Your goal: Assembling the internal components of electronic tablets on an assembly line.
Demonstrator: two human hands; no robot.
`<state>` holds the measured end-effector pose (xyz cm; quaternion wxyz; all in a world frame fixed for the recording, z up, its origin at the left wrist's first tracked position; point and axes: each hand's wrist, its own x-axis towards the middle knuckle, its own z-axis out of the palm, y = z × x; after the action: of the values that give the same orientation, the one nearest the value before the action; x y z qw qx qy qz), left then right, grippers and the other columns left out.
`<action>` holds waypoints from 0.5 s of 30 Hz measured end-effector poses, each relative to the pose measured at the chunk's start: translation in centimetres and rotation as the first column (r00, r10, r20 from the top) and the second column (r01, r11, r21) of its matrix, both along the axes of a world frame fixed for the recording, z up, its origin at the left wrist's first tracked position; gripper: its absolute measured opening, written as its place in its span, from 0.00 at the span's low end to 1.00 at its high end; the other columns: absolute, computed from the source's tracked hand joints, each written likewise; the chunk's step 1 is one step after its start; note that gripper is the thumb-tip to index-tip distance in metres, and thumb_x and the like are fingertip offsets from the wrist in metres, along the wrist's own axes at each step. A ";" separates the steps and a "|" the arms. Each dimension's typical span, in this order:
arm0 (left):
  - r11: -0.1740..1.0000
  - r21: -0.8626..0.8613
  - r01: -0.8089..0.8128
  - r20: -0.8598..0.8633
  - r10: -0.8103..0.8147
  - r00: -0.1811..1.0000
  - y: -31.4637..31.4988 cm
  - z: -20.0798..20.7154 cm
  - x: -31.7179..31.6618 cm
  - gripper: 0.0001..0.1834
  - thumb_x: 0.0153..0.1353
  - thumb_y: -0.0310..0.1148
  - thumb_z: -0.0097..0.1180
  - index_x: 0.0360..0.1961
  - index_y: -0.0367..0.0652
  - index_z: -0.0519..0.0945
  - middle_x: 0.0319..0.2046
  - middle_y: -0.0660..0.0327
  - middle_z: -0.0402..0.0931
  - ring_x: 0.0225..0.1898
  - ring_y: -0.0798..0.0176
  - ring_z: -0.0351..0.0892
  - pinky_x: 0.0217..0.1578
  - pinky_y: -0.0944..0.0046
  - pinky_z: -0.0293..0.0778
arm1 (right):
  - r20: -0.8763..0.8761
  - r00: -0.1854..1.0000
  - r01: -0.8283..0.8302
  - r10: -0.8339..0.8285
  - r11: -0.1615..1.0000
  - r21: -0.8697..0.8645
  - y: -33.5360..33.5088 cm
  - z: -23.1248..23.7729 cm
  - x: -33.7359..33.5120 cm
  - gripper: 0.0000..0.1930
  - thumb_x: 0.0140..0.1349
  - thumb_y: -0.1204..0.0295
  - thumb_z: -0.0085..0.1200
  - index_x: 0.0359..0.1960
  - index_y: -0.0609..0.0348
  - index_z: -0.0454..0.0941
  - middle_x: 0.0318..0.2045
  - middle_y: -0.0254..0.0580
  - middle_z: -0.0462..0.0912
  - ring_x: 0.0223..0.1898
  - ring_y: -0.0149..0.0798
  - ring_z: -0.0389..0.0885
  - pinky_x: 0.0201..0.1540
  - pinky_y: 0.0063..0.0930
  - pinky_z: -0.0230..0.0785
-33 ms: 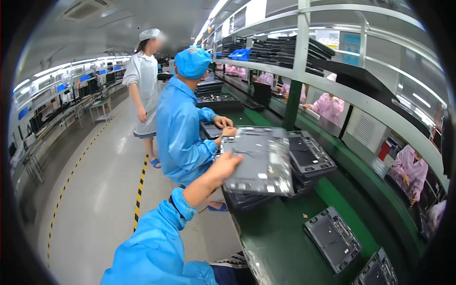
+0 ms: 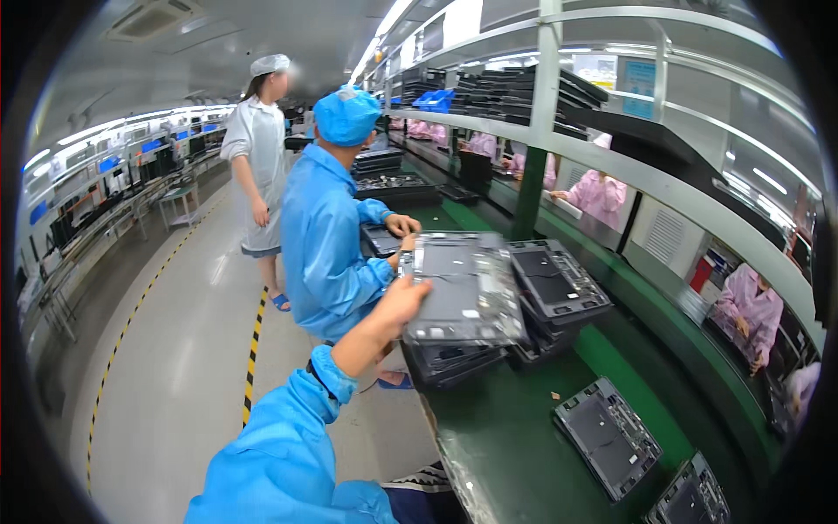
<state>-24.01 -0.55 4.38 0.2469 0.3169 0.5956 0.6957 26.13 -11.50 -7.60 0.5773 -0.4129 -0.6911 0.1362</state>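
My left hand (image 2: 403, 301) is closed on the left edge of an open laptop base (image 2: 458, 284), thumb on top and the other fingers hidden beneath. The base is dark grey, its inner parts face up, and its right part is smeared by motion. It is held tilted over a stack of dark laptop bases (image 2: 458, 362). Right beside it is a second stack, topped by another laptop base (image 2: 557, 278). My right hand is out of view.
Two more bases, a nearer laptop base (image 2: 607, 437) and another laptop base (image 2: 690, 496), lie on the green bench (image 2: 524, 437). A co-worker in blue (image 2: 336, 227) works close by on the left. A metal shelf post (image 2: 543, 87) rises behind the bench.
The laptop base in my left hand has shifted slightly left and down. The whole view has also moved a little; the grip is the same.
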 end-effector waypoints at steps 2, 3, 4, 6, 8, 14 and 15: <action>0.996 0.077 -0.046 -0.012 0.047 0.999 1.4 -1.1 -2.0 0.21 0.68 0.34 0.53 0.58 0.34 0.72 0.46 0.55 0.80 0.44 0.63 0.80 0.46 0.60 0.77 | -0.042 0.999 0.033 -0.035 0.998 -0.055 0.3 0.2 0.1 0.12 0.64 0.75 0.50 0.22 0.66 0.75 0.19 0.55 0.73 0.21 0.56 0.70 0.26 0.44 0.65; 0.991 0.126 -0.034 -0.062 0.042 0.997 1.3 -1.5 -2.8 0.20 0.67 0.33 0.54 0.57 0.33 0.73 0.46 0.55 0.80 0.45 0.63 0.79 0.47 0.59 0.77 | -0.063 0.996 0.059 -0.064 0.994 -0.088 0.6 0.3 0.0 0.12 0.64 0.75 0.50 0.22 0.66 0.75 0.19 0.55 0.72 0.21 0.56 0.70 0.26 0.45 0.65; 0.987 0.015 -0.159 -0.296 0.156 0.942 0.8 -2.1 -4.1 0.30 0.66 0.37 0.57 0.63 0.31 0.66 0.52 0.47 0.76 0.52 0.54 0.76 0.52 0.55 0.74 | -0.081 0.990 0.102 -0.112 0.987 -0.128 0.9 0.7 -0.3 0.12 0.65 0.75 0.50 0.22 0.65 0.74 0.20 0.55 0.72 0.21 0.56 0.70 0.27 0.45 0.65; 0.939 -0.075 -0.337 -0.556 0.241 0.796 -0.7 -2.5 -7.7 0.47 0.63 0.45 0.61 0.72 0.27 0.52 0.66 0.35 0.61 0.67 0.37 0.61 0.66 0.46 0.59 | -0.033 0.998 0.054 -0.053 0.998 0.037 1.7 1.3 -0.8 0.08 0.63 0.77 0.49 0.28 0.68 0.77 0.24 0.54 0.76 0.24 0.56 0.72 0.30 0.43 0.66; 0.604 0.171 -0.779 -0.822 0.523 0.226 0.4 -1.9 -4.2 0.46 0.62 0.43 0.62 0.72 0.31 0.54 0.70 0.34 0.54 0.71 0.32 0.51 0.70 0.42 0.48 | -0.035 0.999 0.027 -0.028 0.999 -0.038 1.5 2.0 -0.5 0.07 0.62 0.77 0.50 0.30 0.68 0.78 0.26 0.54 0.78 0.26 0.56 0.74 0.32 0.44 0.66; 0.920 0.215 0.327 -0.940 0.104 0.326 7.1 2.1 21.1 0.16 0.55 0.29 0.64 0.46 0.40 0.82 0.53 0.50 0.76 0.60 0.44 0.71 0.63 0.48 0.65 | 0.001 0.992 0.120 -0.124 0.963 -0.240 3.0 2.5 0.5 0.09 0.66 0.76 0.47 0.36 0.67 0.80 0.30 0.52 0.80 0.31 0.53 0.76 0.39 0.41 0.70; 0.881 0.143 0.451 -0.959 0.011 0.282 10.1 1.0 23.3 0.20 0.54 0.31 0.65 0.49 0.41 0.81 0.54 0.49 0.76 0.61 0.45 0.72 0.62 0.48 0.66 | -0.033 0.994 0.088 -0.102 0.951 -0.297 2.8 1.6 0.7 0.10 0.68 0.75 0.46 0.39 0.66 0.81 0.32 0.53 0.80 0.32 0.54 0.77 0.40 0.40 0.70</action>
<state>-0.72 9.55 5.38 -0.1193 0.7842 0.4226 0.4384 26.87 -8.68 -6.00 0.5314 -0.5238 -0.6284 0.2198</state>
